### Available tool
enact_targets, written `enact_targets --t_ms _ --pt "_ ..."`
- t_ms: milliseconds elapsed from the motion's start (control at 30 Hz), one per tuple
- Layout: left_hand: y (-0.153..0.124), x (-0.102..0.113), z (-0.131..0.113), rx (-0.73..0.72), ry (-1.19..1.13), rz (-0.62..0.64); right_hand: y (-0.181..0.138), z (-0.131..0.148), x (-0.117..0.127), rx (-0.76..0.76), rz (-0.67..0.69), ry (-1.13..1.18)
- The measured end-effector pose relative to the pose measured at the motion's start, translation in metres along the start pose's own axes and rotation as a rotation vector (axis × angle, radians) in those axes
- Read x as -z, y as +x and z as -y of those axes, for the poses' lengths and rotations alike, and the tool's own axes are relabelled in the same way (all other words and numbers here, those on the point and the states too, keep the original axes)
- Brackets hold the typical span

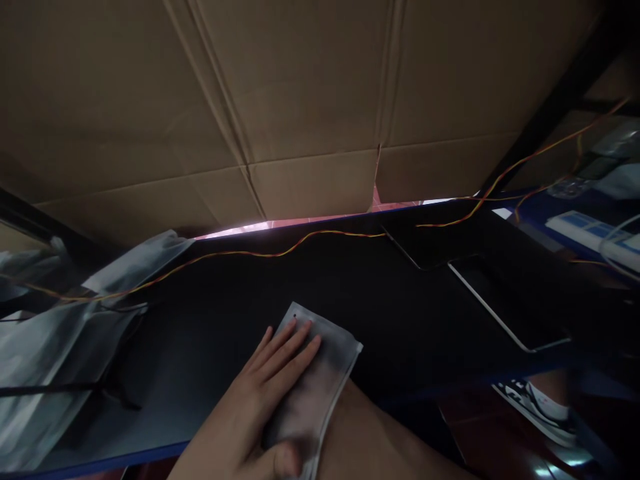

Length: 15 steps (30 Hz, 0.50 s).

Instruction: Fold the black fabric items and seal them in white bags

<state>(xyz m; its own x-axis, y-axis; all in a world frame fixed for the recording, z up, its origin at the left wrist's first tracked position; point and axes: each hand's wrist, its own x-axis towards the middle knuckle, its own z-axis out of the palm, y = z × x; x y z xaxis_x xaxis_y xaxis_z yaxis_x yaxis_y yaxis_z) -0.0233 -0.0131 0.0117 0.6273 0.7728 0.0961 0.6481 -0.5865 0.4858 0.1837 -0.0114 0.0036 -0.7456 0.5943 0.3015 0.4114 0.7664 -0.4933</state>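
My left hand (270, 387) lies flat on a frosted zip bag (333, 367), its fingers stretched out toward the bag's far edge and its thumb near the bag's lower end. The bag is tilted, with a small dark hole near its far left corner and a slider at the right corner. My right forearm (380, 433) comes in from the lower right and passes behind the bag. A blurred pinkish shape shows through the plastic there; the right hand's fingers are hidden. Below both lies a black shelf surface (215, 347).
Clear plastic bags (40, 373) with black cord lie at left. A yellow-red twisted wire (240, 253) crosses the shelf. Two dark tablet-like slabs, one a white-edged tablet (505, 307), lie at right. Cardboard (300, 100) covers the back. A person's shoe (535, 407) shows below.
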Motion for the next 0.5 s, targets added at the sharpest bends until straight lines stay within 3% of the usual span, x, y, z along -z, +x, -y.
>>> enact_targets --t_ms 167,367,500 --pt "-0.002 0.001 0.003 0.011 0.002 -0.038 0.001 0.002 0.012 -0.017 -0.019 -0.004" --pt "0.0 -0.001 0.014 0.026 0.037 -0.079 -0.041 -0.006 0.042 -0.079 -0.012 0.022" --pt "0.004 -0.002 0.017 0.017 0.066 -0.088 -0.065 -0.01 0.039 -0.262 -0.2 -0.06"
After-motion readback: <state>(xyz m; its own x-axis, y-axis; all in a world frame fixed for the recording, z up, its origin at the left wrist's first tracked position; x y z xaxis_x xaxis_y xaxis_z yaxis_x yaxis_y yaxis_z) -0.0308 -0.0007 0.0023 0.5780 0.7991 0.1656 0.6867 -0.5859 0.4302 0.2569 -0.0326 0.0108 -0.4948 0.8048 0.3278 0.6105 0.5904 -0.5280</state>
